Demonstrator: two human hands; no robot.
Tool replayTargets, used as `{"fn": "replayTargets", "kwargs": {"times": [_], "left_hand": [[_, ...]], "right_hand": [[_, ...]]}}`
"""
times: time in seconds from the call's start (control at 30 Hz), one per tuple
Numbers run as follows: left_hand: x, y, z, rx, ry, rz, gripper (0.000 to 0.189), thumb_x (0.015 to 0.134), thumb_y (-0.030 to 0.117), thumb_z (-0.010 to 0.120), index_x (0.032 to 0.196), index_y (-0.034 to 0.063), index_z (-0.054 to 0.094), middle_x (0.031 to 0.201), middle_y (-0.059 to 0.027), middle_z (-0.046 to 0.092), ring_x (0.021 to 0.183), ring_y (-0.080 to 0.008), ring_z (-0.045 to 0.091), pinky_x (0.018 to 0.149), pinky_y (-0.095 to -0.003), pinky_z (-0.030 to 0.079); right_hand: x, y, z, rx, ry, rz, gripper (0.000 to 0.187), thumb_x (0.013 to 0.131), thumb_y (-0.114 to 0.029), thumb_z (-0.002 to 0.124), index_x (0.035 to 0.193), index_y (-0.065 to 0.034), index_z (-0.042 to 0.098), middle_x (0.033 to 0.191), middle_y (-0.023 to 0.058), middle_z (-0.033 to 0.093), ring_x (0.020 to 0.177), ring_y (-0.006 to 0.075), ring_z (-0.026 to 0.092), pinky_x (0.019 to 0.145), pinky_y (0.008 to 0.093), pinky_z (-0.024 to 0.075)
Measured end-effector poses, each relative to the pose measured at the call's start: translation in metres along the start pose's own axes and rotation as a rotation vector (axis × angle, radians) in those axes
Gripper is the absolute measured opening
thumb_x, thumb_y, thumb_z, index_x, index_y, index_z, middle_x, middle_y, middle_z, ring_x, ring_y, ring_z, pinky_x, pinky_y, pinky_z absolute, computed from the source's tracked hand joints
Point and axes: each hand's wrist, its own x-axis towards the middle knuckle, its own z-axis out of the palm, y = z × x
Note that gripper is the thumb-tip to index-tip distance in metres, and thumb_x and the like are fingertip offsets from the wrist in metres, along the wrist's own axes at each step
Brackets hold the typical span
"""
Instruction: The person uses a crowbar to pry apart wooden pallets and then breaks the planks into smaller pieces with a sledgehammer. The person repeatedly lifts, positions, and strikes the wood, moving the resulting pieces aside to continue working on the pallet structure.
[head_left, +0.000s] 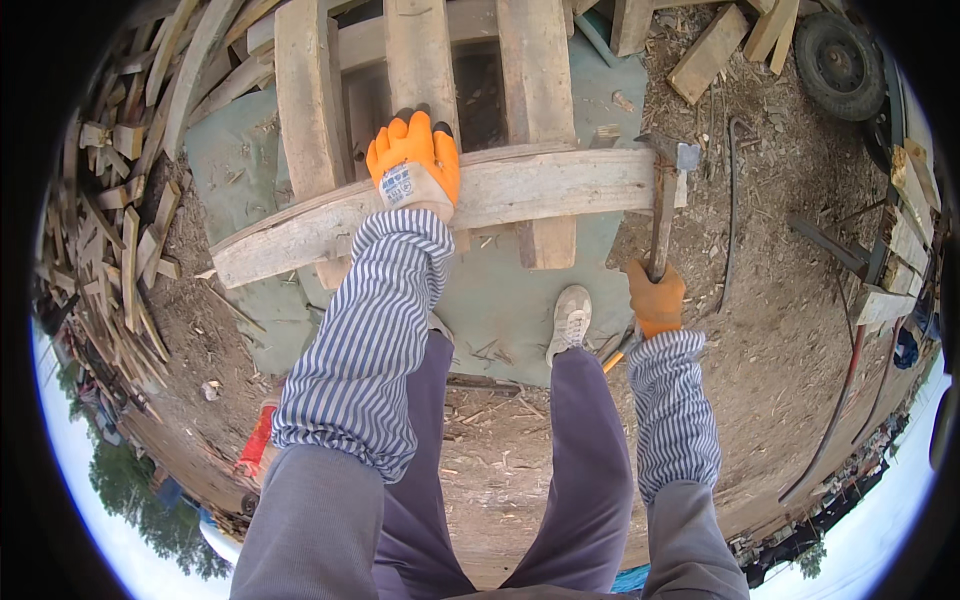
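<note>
Both hands wear orange work gloves below striped sleeve covers. My left hand (416, 161) lies spread over a long wooden board (555, 184), its fingertips reaching onto a plank of the slatted wooden frame behind (420, 60). My right hand (657, 296) grips the handle of a claw hammer (665, 172), whose head is at the right end of the board. Whether the hammer head touches the wood cannot be told. The board lies crosswise over the planks of the frame.
A green sheet (487, 307) covers the ground under the frame. Piled scrap wood (135, 247) lies at the left. At the right are a bent metal bar (730, 217), a wheel with a tyre (838, 64) and loose boards (707, 52). My shoe (570, 319) stands on the sheet.
</note>
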Motion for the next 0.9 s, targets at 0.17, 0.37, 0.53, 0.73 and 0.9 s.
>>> {"fn": "replayTargets", "kwargs": {"times": [0.17, 0.37, 0.53, 0.73, 0.9], "left_hand": [[0.008, -0.001, -0.011, -0.026, -0.036, -0.009, 0.034, 0.093, 0.027, 0.063, 0.115, 0.0027, 0.067, 0.112, -0.0198, 0.064, 0.110, -0.0393, 0.060, 0.106, -0.0534, 0.041], [0.012, 0.005, -0.024, -0.033, -0.153, -0.060, 0.037, 0.095, 0.021, 0.060, 0.124, -0.0007, 0.066, 0.118, -0.0229, 0.066, 0.115, -0.0423, 0.059, 0.105, -0.0525, 0.045], [0.011, 0.005, -0.018, -0.079, -0.126, -0.034, 0.035, 0.094, 0.022, 0.061, 0.120, -0.0007, 0.065, 0.117, -0.0201, 0.063, 0.110, -0.0415, 0.058, 0.100, -0.0534, 0.045], [0.015, 0.005, -0.019, -0.092, -0.144, -0.057, 0.036, 0.093, 0.025, 0.062, 0.120, 0.0010, 0.066, 0.120, -0.0186, 0.063, 0.111, -0.0397, 0.058, 0.100, -0.0517, 0.044], [0.012, -0.039, -0.029, -0.246, -0.095, -0.017, 0.033, 0.093, 0.025, 0.062, 0.119, 0.0051, 0.071, 0.113, -0.0189, 0.070, 0.112, -0.0405, 0.061, 0.106, -0.0518, 0.042]], "right_hand": [[-0.014, -0.009, -0.007, 0.330, -0.280, 0.162, 0.019, 0.086, -0.018, 0.076, 0.080, -0.0025, 0.066, 0.062, 0.0023, 0.060, 0.050, 0.0115, 0.053, 0.048, 0.0288, 0.0403], [-0.065, -0.089, -0.005, 0.530, -0.184, 0.187, 0.013, 0.086, -0.010, 0.075, 0.083, 0.0006, 0.067, 0.060, 0.0030, 0.057, 0.047, 0.0098, 0.051, 0.044, 0.0273, 0.0393], [-0.139, -0.090, -0.028, 0.711, -0.112, -0.239, 0.011, 0.085, 0.006, 0.070, 0.096, 0.0040, 0.071, 0.065, 0.0046, 0.063, 0.053, 0.0079, 0.054, 0.048, 0.0261, 0.0435], [-0.159, -0.108, -0.027, 0.629, -0.154, -0.530, 0.008, 0.090, 0.004, 0.069, 0.097, 0.0062, 0.069, 0.066, 0.0086, 0.065, 0.056, 0.0104, 0.055, 0.054, 0.0269, 0.0464], [-0.192, -0.149, -0.037, 0.761, -0.157, -0.602, 0.006, 0.090, 0.001, 0.069, 0.088, 0.0057, 0.066, 0.062, 0.0062, 0.060, 0.052, 0.0108, 0.053, 0.048, 0.0279, 0.0438]]}}
